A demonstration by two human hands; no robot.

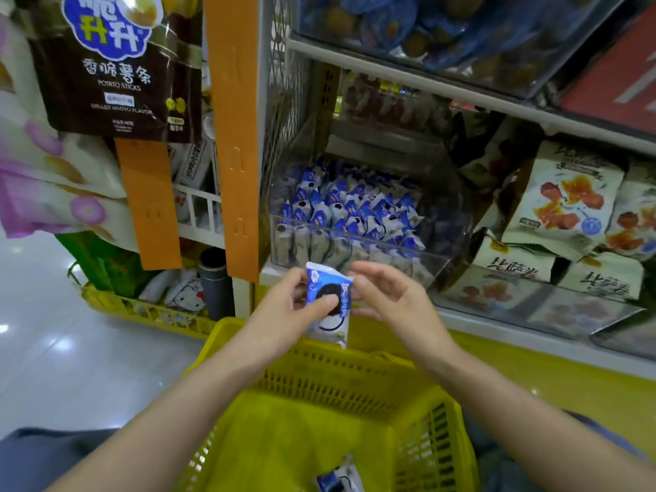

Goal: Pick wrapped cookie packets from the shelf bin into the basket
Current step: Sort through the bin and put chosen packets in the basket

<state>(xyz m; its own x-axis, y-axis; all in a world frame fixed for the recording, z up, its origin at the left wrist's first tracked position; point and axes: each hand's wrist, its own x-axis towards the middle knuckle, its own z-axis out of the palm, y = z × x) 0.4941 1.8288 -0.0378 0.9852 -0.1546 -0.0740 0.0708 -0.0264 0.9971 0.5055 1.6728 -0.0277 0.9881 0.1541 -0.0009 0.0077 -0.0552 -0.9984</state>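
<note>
- While the left hand (285, 308) holds a blue-and-white cookie packet (328, 308) upright above the far rim of the yellow basket (355, 379), its thumb lies across the packet's front, on the printed cookie, and its fingers curl round behind the left edge.
- At the packet's right edge is the right hand (388, 296), fingers loosely curled and spread; the fingertips (355, 269) sit right at the top corner (whether they touch or pinch the wrapper, I cannot tell).
- Just behind the held packet is the clear shelf bin (456, 214), with many more packets (355, 211) of the same kind packed on end inside it.
- Down in the basket lies a second packet (339, 479) at the near end, well apart from both hands.
- Right of the bin stand pale snack bags (564, 200); up left hangs a brown bag of potato sticks (106, 65).
</note>
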